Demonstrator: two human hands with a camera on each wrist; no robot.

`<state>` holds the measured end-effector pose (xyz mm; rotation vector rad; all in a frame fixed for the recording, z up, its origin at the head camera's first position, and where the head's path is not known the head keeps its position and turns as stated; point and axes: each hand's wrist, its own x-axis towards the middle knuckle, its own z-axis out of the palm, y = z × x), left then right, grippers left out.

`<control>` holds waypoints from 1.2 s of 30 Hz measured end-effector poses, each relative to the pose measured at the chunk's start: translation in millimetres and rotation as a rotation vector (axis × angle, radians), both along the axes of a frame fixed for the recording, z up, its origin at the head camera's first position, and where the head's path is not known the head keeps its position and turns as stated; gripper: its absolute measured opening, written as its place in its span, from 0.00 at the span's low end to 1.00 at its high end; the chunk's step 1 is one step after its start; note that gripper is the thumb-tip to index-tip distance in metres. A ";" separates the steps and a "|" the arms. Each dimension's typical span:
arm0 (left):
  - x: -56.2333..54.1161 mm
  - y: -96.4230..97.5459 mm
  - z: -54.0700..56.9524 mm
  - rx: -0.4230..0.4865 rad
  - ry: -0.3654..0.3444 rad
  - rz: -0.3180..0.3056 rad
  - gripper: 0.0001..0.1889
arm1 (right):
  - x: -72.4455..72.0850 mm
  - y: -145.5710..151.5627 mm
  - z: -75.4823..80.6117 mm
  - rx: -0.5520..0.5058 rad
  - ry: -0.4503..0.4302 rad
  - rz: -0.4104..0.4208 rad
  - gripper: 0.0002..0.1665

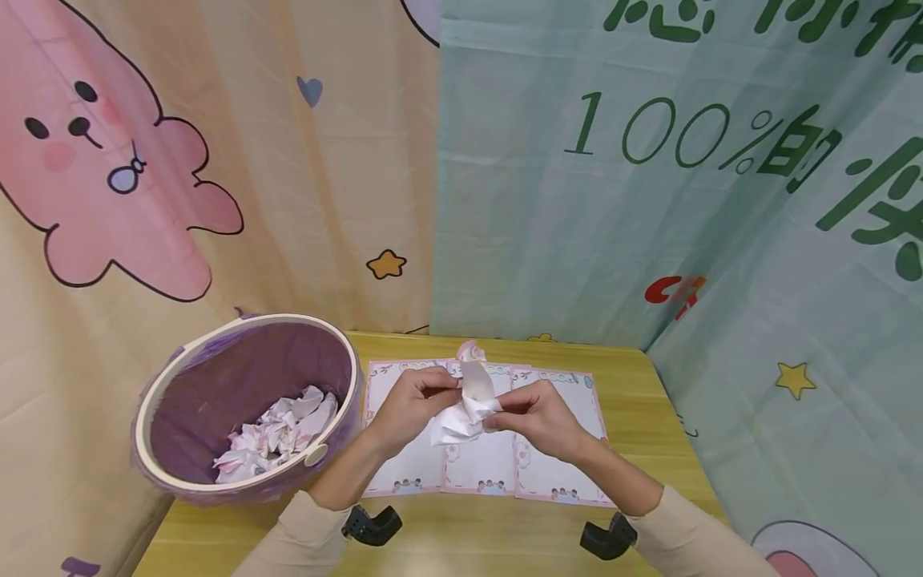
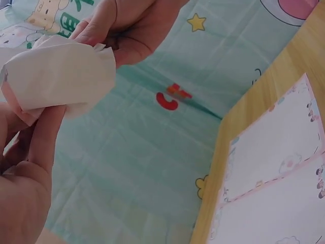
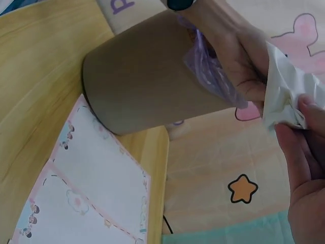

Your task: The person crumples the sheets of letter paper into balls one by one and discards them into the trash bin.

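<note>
Both hands hold one crumpled sheet of paper (image 1: 472, 405), white with a pink printed border, above the table. My left hand (image 1: 414, 405) pinches its left side between thumb and fingers. On the right side, my right hand (image 1: 537, 415) pinches a folded part of it. A strip of the sheet sticks up between the hands. In the left wrist view the crumpled paper (image 2: 61, 73) hides some fingertips. Under the hands, several flat printed sheets (image 1: 558, 441) with pink borders lie side by side on the table.
A bin (image 1: 162, 393) with a purple plastic liner stands left of the sheets, its mouth tilted toward me. Several crumpled paper balls (image 1: 277, 437) lie inside it. The wooden table (image 1: 634, 417) meets printed curtains (image 1: 534, 264) at its back and sides.
</note>
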<state>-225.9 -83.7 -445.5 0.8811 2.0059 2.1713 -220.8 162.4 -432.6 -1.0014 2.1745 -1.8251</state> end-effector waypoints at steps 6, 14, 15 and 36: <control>2.7 0.0 -2.6 0.150 -0.153 -0.088 0.30 | -4.5 11.4 5.7 -0.118 -0.089 -0.145 0.15; 17.8 12.7 -25.7 0.332 -0.226 -0.031 0.51 | -5.8 17.1 7.8 -0.222 -0.121 -0.241 0.18; 20.4 16.2 -29.2 0.336 -0.235 -0.020 0.50 | -5.4 17.0 8.1 -0.244 -0.132 -0.241 0.18; 30.8 59.7 -39.2 0.714 -0.237 0.134 0.36 | -0.5 8.9 -1.7 -0.230 -0.088 -0.147 0.19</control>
